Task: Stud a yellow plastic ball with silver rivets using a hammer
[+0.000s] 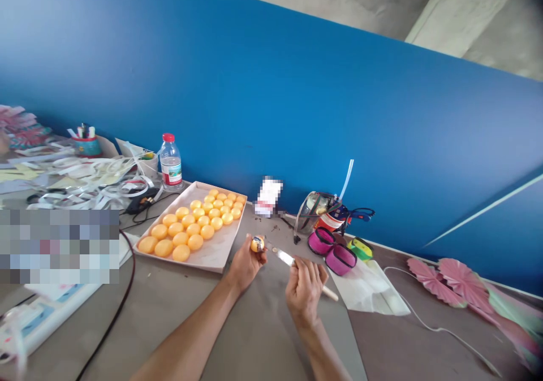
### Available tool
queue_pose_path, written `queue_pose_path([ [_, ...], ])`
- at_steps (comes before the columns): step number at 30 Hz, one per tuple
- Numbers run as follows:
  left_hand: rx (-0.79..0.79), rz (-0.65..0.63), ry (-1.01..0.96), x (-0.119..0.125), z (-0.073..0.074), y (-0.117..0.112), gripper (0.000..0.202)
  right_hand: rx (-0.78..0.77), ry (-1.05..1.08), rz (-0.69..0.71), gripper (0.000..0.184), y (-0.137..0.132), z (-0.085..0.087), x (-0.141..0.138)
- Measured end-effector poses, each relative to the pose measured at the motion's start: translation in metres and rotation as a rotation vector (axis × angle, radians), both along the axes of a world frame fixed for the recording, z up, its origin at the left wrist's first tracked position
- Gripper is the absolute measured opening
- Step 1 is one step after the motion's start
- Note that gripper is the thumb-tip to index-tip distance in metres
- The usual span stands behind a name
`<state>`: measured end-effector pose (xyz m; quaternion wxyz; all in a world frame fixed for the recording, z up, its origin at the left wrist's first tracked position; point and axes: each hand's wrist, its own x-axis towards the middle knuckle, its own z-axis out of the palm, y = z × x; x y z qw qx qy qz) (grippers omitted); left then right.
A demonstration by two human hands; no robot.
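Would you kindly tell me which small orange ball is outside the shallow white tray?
The orange ball with a silvery patch, held in the left hand; the other balls in view all sit inside the tray.

1. Looks like I'm in a small craft workshop: grey worktop (237, 341), blue partition (254, 98), bare concrete (331, 8) up above.
2. Bench stuff everywhere: a shallow box (218, 256) with rows of orange balls (193, 228), and a flat-bladed tool (283, 256) in my right hand (305, 288).
3. Also white strips (97, 183) heaped up, a pen pot (87, 147), a power strip (42, 319) and pink pleated pieces (466, 279).
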<state>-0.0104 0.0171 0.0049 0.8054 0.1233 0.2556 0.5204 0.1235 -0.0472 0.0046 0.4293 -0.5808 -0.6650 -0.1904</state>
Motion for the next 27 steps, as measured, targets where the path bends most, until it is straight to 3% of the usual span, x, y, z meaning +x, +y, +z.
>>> queue_pose_path([
  [4, 0.052, 0.018, -0.002, 0.0014, -0.0055, -0.0002, 0.035, -0.140, -0.071, 0.052, 0.021, 0.0006, 0.0014, -0.0039],
  [9, 0.102, 0.006, 0.004, 0.0011, -0.0044, -0.0012, 0.044, -0.020, 0.000, 0.011, 0.021, -0.0012, 0.0044, -0.0037],
  [14, 0.062, 0.006, 0.036, 0.0004, -0.0046, -0.0008, 0.048, -0.113, -0.062, 0.023, 0.019, 0.0001, 0.0031, -0.0022],
  [18, 0.122, -0.013, 0.029, 0.0011, -0.0053, -0.0014, 0.049, -0.018, 0.003, 0.023, 0.022, -0.0001, 0.0001, -0.0026],
  [23, 0.115, -0.016, 0.101, 0.0039, -0.0019, -0.0045, 0.046, -0.100, -0.062, 0.027, 0.019, -0.0001, -0.0004, -0.0043],
  [27, 0.138, -0.010, 0.082, 0.0043, -0.0021, -0.0041, 0.048, 0.006, -0.014, -0.003, 0.021, -0.0002, 0.0008, -0.0037],
])
